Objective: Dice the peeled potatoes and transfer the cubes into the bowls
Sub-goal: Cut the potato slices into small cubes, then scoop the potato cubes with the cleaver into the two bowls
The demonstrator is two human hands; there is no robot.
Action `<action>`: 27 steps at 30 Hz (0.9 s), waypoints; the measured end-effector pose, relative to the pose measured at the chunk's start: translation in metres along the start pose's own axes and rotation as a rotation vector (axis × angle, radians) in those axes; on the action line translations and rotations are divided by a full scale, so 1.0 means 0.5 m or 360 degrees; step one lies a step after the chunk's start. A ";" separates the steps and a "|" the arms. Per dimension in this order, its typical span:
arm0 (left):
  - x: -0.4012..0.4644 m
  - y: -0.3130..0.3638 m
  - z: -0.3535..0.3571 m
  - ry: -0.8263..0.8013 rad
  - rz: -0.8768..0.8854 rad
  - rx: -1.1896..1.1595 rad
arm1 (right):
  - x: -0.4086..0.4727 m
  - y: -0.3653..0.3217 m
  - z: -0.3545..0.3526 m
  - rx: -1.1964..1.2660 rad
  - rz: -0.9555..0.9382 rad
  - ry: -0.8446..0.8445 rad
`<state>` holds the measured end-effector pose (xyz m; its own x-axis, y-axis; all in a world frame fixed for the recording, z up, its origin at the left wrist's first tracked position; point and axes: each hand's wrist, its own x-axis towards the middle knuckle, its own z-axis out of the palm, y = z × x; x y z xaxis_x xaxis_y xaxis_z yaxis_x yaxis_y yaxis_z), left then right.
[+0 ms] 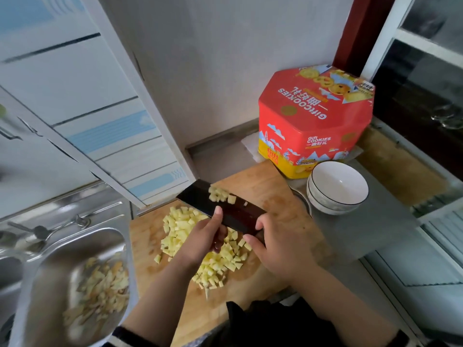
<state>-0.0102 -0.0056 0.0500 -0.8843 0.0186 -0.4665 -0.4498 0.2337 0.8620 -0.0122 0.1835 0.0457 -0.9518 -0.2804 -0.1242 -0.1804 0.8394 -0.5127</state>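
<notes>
Potato cubes (200, 241) lie in a loose heap in the middle of the board (270, 194), and a small portion (220, 195) sits on the flat dark blade of the cleaver (225, 209), which is held level just above the heap. The blade is kept flat probably so that it serves as a scoop and the cubes do not slide off. The left hand (200, 236) has its grip closed around what looks like the handle, with the thumb lying along the blade; the handle itself is mostly hidden. The right hand (278, 241) touches the near right end of the blade with bent fingers; I cannot tell if it truly grips or only steadies it. Two stacked white bowls (338, 189) stand on the worktop (363, 231) just beside the right far corner of the board, both seem empty, so I judge that the transfer is only beginning. The way from the board to the bowls is short and free, but a red cookie tin (315, 116) stands close behind them. Left of the board, a sink (75, 259) holds peels, near the board's edge.
</notes>
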 end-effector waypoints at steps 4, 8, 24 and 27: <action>0.004 -0.019 0.020 0.0122 -0.0057 -0.0171 | 0.000 -0.008 0.001 0.0073 -0.0069 -0.0079; -0.003 -0.032 0.022 0.0276 -0.0102 -0.0215 | 0.008 -0.007 -0.003 0.0215 -0.0015 -0.0275; -0.040 -0.085 -0.001 0.0572 -0.0217 -0.0375 | 0.130 0.238 -0.066 0.1792 0.1763 0.0126; -0.037 -0.081 -0.006 0.0585 -0.0214 -0.0366 | 0.132 0.243 -0.069 0.1930 0.1757 0.0145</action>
<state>0.0242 -0.0183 0.0243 -0.7833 -0.3530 -0.5117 -0.5429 -0.0125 0.8397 -0.1055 0.2833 0.0046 -0.4987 0.2341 -0.8346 0.8011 -0.2432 -0.5469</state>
